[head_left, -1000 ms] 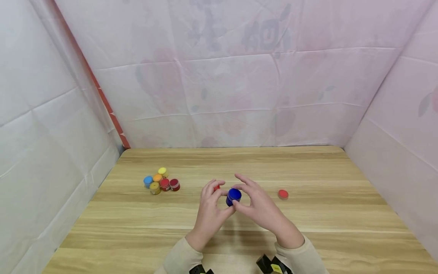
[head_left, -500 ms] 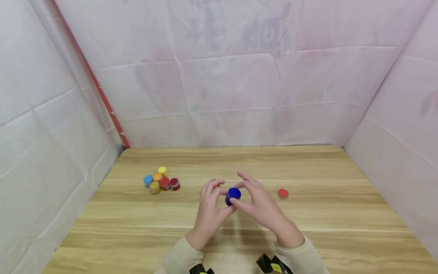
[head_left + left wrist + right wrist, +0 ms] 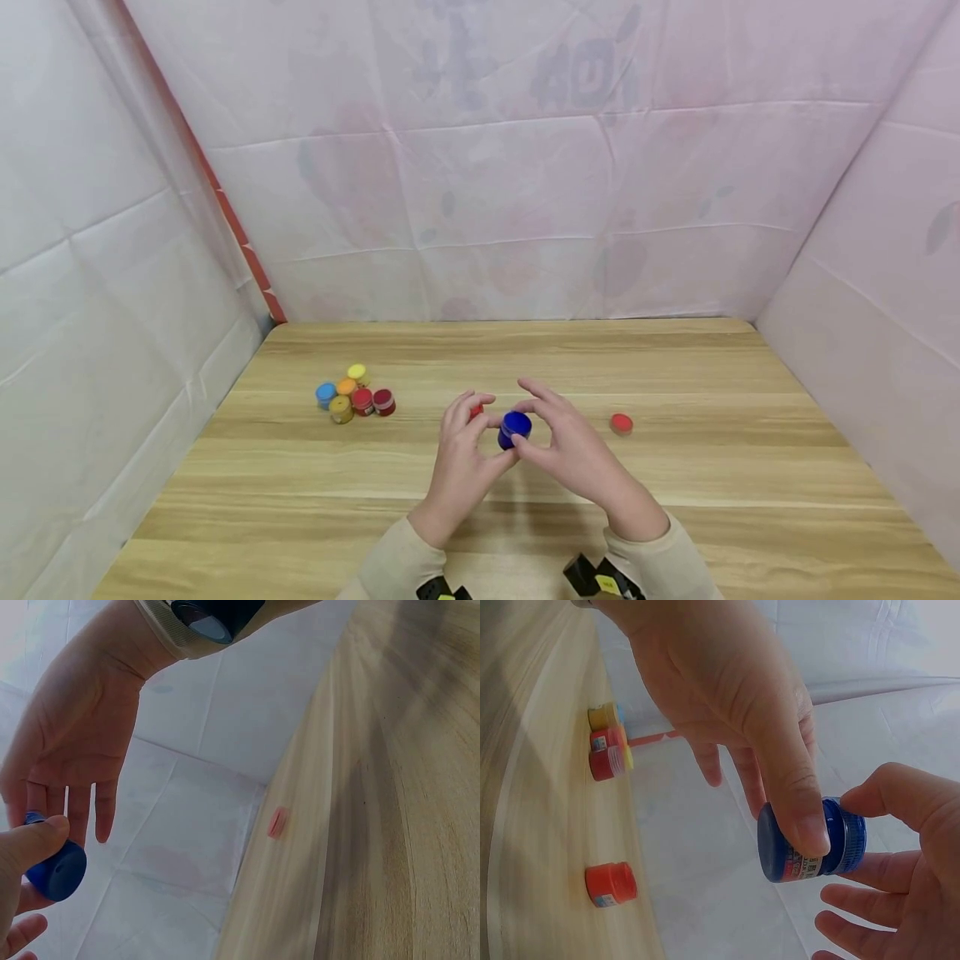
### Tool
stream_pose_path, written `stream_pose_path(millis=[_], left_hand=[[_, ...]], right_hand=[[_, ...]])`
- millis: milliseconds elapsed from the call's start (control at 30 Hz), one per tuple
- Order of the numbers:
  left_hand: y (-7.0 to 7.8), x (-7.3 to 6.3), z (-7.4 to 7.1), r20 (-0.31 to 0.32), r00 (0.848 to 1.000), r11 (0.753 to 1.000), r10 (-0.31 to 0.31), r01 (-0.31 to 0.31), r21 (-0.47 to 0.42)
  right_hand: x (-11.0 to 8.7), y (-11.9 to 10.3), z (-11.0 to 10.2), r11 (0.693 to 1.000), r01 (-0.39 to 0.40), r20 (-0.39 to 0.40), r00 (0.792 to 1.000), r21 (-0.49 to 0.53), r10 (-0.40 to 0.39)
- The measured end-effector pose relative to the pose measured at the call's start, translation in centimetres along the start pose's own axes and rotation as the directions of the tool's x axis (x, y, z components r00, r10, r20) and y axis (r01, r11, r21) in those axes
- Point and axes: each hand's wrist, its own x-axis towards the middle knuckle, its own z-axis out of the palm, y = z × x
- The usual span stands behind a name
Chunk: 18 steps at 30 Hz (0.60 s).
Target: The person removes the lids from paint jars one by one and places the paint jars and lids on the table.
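Head view: two-handed hold observed at lower centre of the frame

Largest item on record is the pale, creased cloth (image 3: 480,183), covering the upper half of the frame and both sides; faint prints and a red strip at upper left are noted. Below it, the wooden table (image 3: 720,467) fills the lower half.

Two beige sleeves enter from the bottom edge. The left hand (image 3: 459,467), just left of lower centre, grasps the body of the blue jar (image 3: 515,425) between thumb and fingers. The right hand (image 3: 576,454), just right of it, pinches the ribbed cap of the same jar; in the left wrist view, some of its fingers extend straight past the jar. Neither hand is released. Both wrist views show the jar raised clear of the table surface.

A close group of six jars (image 3: 362,402) stands at left of centre: light blue, yellow, orange, gold, red and dark red.

One red jar (image 3: 611,884) stands alone at lower left of the right wrist view; in the head view it is mostly hidden behind the left fingers.

Smallest item: a red disc (image 3: 621,424), right of centre, on the table and well apart from the group. Whether it is a lid or a low pot cannot be determined.
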Motion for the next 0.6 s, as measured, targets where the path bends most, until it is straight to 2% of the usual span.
stream_pose_path(millis=[333,500,600], left_hand=[[-0.1,-0.1,0.0,0.041,0.999,0.999,0.022,-0.023,0.024],[0.1,0.0,-0.2,0.087,0.996,0.999,0.009,-0.012,0.037],[0.1,0.0,-0.2,0.104,0.994,0.999,-0.015,0.011,0.042]], right_hand=[[0.0,0.4,-0.1,1.0,0.003,0.012,1.0,0.023,-0.003],[0.0,0.6,-0.5,0.999,0.001,0.013,1.0,0.045,-0.002],[0.0,0.9,-1.2,0.998,-0.019,-0.012,1.0,0.053,0.019]])
